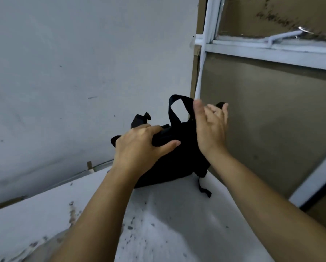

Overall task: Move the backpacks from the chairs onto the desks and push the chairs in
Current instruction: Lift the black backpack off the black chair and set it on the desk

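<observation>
Desk (167, 224): white, stained top; I see it meet the wall corner.
Black backpack (169, 157): sits on the desk's far corner, carry loop upright.
Left hand (139, 146): clamped on the backpack's top edge.
Right hand (209, 125): fingers spread, holding nothing, beside the loop.
Loose strap (203, 188): trails on the desk; I judge a snagged finger could drag the backpack off.

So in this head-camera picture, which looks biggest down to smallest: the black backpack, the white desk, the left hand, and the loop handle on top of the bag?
1. white desk
2. black backpack
3. left hand, though it is nearer the camera, so this is unsure
4. loop handle
</observation>
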